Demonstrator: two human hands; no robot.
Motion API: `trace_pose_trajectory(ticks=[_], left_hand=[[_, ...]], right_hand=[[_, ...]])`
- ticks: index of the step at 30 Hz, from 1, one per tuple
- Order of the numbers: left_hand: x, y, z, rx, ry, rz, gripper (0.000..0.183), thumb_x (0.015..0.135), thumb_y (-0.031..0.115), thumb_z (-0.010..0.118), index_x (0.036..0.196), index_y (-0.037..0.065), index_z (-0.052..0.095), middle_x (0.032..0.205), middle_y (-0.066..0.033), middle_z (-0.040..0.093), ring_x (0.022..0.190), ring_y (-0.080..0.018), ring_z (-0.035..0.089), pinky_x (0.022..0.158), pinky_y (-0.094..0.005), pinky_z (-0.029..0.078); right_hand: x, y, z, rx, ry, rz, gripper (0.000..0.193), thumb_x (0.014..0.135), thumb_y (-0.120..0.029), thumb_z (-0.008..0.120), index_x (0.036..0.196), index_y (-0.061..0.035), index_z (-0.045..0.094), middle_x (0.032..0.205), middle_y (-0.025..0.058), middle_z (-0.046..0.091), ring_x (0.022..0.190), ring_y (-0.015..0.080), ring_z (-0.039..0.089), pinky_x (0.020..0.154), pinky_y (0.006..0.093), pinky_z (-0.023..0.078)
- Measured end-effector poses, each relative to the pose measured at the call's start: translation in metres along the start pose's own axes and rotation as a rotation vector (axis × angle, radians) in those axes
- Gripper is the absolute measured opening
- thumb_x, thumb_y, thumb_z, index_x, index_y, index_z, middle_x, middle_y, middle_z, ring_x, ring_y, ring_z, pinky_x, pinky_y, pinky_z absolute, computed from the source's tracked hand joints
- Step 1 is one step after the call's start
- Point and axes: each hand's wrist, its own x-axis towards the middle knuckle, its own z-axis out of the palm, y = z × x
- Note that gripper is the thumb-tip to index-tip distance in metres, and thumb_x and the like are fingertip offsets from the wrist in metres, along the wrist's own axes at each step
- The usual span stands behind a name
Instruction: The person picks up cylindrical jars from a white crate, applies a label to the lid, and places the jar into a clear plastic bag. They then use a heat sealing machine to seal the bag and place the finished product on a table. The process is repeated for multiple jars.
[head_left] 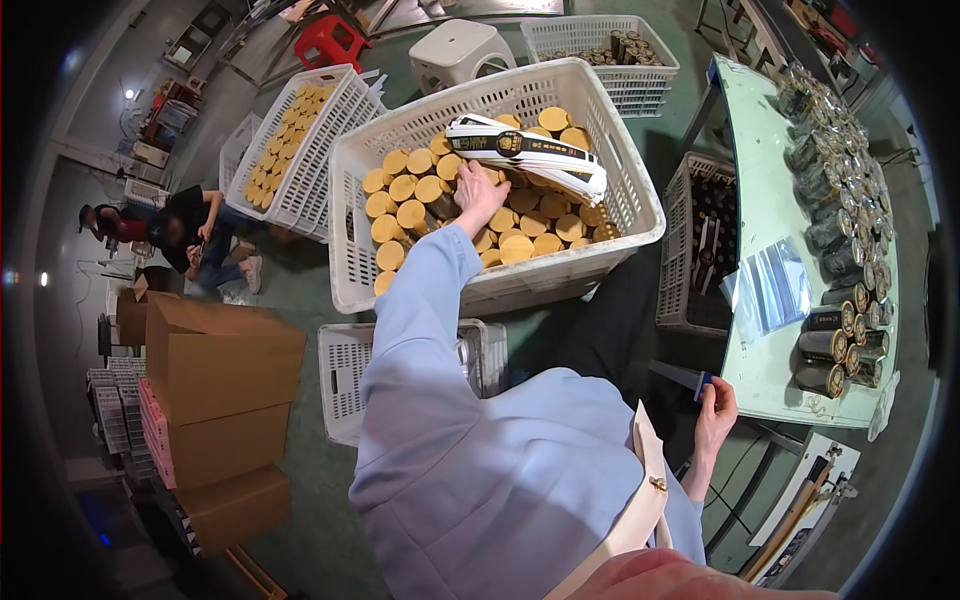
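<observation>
A large white plastic basket (345, 235) in front of me holds many cans with gold lids (516, 248). Among them is my left hand (480, 197), its fingers and thumb curled around a gold-lidded can whose body is mostly hidden. A stack of white, black and gold printed sleeves (525, 150) lies across the cans, just beyond that hand. Low on the right, my right hand (716, 410) pinches a pale flat strip with a blue end (685, 378), held beside the green-topped table.
Wrapped cans (830, 345) and clear plastic bags (770, 290) lie on the green-topped table (765, 385) at right. Other baskets (320, 150) stand around. Cardboard boxes (225, 360) are stacked left. A white stool (460, 50) stands behind; a person (195, 230) sits far left.
</observation>
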Motion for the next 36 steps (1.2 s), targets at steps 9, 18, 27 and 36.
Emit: trace_pose_trajectory(ticks=[9,18,27,36], left_hand=[[0.0,-0.014,0.009,-0.071,-0.06,0.12,0.074,0.07,0.032,0.087,0.125,0.003,0.047,0.125,-0.0227,0.058,0.113,-0.0386,0.061,0.093,-0.0478,0.052],[-0.021,-0.026,-0.049,0.126,-0.26,0.229,0.073,0.067,0.043,0.085,0.122,0.004,0.057,0.119,-0.0179,0.066,0.112,-0.0335,0.064,0.094,-0.044,0.052],[-0.119,0.133,-0.221,-0.161,-0.072,0.862,0.067,0.064,0.026,0.087,0.118,-0.002,0.06,0.107,-0.0178,0.069,0.099,-0.0317,0.069,0.088,-0.0397,0.055],[-0.28,0.357,-0.073,-0.293,-0.581,1.373,0.065,0.063,0.037,0.084,0.115,0.004,0.062,0.105,-0.0177,0.068,0.098,-0.0351,0.067,0.085,-0.0422,0.054]], right_hand=[[0.0,-0.001,0.005,-0.014,-0.018,-0.049,0.013,0.098,-0.008,0.06,0.106,0.0002,0.066,0.085,0.0011,0.065,0.076,0.007,0.058,0.07,0.0233,0.048],[-0.004,0.009,-0.005,-0.034,0.004,-0.02,0.013,0.096,-0.008,0.062,0.105,0.0005,0.067,0.083,0.0015,0.065,0.076,0.0075,0.059,0.07,0.0237,0.048],[-0.005,0.009,0.008,0.039,0.019,-0.033,0.016,0.093,-0.011,0.066,0.105,-0.0014,0.069,0.078,0.0025,0.067,0.072,0.0074,0.059,0.065,0.025,0.048],[-0.039,-0.01,-0.024,0.083,0.069,-0.016,0.016,0.09,-0.014,0.066,0.095,0.0013,0.069,0.075,0.0083,0.068,0.067,0.0114,0.063,0.063,0.0284,0.049]])
